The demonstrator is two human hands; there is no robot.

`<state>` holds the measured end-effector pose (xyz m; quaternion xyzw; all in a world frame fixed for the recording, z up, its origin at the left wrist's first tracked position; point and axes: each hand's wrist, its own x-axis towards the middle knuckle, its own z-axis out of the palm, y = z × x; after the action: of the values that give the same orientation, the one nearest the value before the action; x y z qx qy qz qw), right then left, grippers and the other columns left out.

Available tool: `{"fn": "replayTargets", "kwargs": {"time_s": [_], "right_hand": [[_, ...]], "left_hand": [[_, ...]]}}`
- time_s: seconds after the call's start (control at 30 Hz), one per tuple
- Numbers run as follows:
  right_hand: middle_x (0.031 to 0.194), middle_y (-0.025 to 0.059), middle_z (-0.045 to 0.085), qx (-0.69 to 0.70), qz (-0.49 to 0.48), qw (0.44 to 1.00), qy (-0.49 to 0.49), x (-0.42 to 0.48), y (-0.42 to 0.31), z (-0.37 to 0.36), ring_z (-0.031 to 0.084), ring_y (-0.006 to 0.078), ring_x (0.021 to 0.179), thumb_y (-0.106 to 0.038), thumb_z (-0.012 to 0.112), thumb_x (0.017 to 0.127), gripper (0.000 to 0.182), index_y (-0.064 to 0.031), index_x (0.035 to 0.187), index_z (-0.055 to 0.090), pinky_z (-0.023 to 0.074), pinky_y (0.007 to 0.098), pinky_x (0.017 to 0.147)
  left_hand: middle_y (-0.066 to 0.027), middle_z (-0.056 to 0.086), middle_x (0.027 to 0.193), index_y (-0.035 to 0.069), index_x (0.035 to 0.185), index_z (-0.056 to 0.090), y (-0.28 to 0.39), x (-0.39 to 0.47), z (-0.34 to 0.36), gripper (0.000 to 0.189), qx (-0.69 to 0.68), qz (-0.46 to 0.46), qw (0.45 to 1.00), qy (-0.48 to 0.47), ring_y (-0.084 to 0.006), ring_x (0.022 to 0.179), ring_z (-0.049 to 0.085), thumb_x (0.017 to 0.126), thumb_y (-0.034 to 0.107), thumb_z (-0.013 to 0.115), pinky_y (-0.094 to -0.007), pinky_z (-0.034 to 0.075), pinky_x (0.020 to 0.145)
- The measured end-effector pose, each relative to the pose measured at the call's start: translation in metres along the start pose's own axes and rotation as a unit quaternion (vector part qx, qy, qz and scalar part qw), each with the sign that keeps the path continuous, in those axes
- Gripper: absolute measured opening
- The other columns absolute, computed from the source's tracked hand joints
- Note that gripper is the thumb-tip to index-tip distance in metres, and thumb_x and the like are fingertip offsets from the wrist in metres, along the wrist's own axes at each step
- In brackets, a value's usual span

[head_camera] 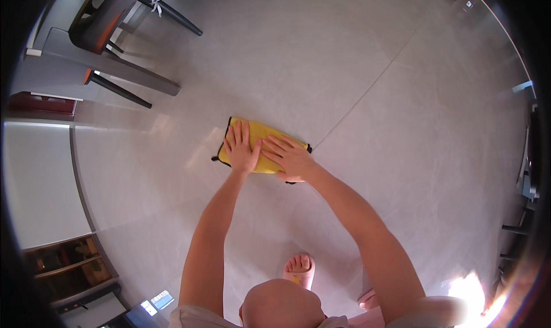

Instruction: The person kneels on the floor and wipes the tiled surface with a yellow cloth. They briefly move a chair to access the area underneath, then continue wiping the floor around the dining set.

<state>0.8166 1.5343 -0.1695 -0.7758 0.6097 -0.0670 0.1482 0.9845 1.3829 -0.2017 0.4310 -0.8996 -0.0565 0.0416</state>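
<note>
A folded yellow cloth (pixel 262 166) with black edging lies flat on the smooth grey floor (pixel 275 78). My left hand (pixel 242 149) rests palm down on its left part, fingers spread and pointing away from me. On its right part, my right hand (pixel 295 158) presses flat with the fingers angled to the left. The thumb of my left hand and the fingertips of my right hand come close together over the cloth's middle. Neither hand's fingers are closed around the cloth. Small black loops stick out at its corners.
A table leg (pixel 142 76) and dark chair legs (pixel 176 18) stand on the floor at the upper left. One thin seam (pixel 374 84) crosses the floor. Near me is a foot in a pink slipper (pixel 299 270). A wooden cabinet (pixel 69 263) lines the lower left.
</note>
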Motion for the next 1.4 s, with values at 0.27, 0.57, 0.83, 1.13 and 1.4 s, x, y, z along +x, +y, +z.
{"fn": "replayTargets", "kwargs": {"time_s": [0.27,0.57,0.83,1.13,1.4], "right_hand": [[0.170,0.0061,0.019,0.000,-0.095,0.991,-0.090,-0.140,0.017,0.000,0.009,0.0223,0.159,-0.046,0.059,0.092,0.080,-0.0170,0.161,0.032,0.0094,0.0449,0.129],[0.171,0.0106,0.015,0.016,0.233,0.968,-0.093,-0.279,-0.076,0.052,0.005,0.0266,0.159,-0.055,0.057,0.090,0.087,-0.0177,0.163,0.028,0.0062,0.0510,0.127],[0.166,0.0301,0.010,0.009,0.418,0.905,0.082,-0.191,-0.074,0.058,0.004,0.0444,0.156,-0.046,0.061,0.085,0.097,0.0041,0.159,0.024,0.0086,0.0603,0.123],[0.171,0.0156,0.009,-0.005,0.214,0.976,-0.031,-0.035,-0.062,0.014,0.001,0.0306,0.159,-0.054,0.049,0.097,0.088,-0.0085,0.164,0.017,0.0031,0.0507,0.127],[0.170,0.0090,0.019,0.058,-0.091,0.994,-0.020,-0.049,-0.115,0.043,0.010,0.0251,0.158,-0.045,0.059,0.090,0.085,-0.0094,0.161,0.029,0.0059,0.0457,0.129]], "left_hand": [[-0.0146,0.018,0.170,0.011,0.162,0.025,0.114,-0.140,0.014,0.078,-0.014,-0.016,1.000,0.011,-0.0426,0.156,0.011,0.102,0.055,0.045,-0.0678,0.007,0.119],[-0.0078,0.030,0.167,0.013,0.156,0.041,0.206,-0.139,0.007,0.075,-0.126,0.308,0.940,-0.070,-0.0346,0.155,0.021,0.097,0.057,0.055,-0.0650,0.010,0.122],[0.0002,0.025,0.169,0.026,0.160,0.033,0.234,-0.016,0.020,0.068,-0.087,0.505,0.857,-0.051,-0.0263,0.157,0.016,0.101,0.055,0.050,-0.0568,0.007,0.127],[0.0000,0.026,0.168,0.026,0.159,0.037,0.047,0.017,-0.009,0.064,-0.012,0.205,0.979,-0.014,-0.0253,0.157,0.016,0.101,0.050,0.051,-0.0604,0.009,0.124],[-0.0074,0.021,0.170,0.017,0.161,0.032,-0.025,-0.169,-0.011,0.069,0.016,-0.089,0.996,-0.001,-0.0337,0.158,0.010,0.102,0.048,0.047,-0.0649,0.004,0.121]]}}
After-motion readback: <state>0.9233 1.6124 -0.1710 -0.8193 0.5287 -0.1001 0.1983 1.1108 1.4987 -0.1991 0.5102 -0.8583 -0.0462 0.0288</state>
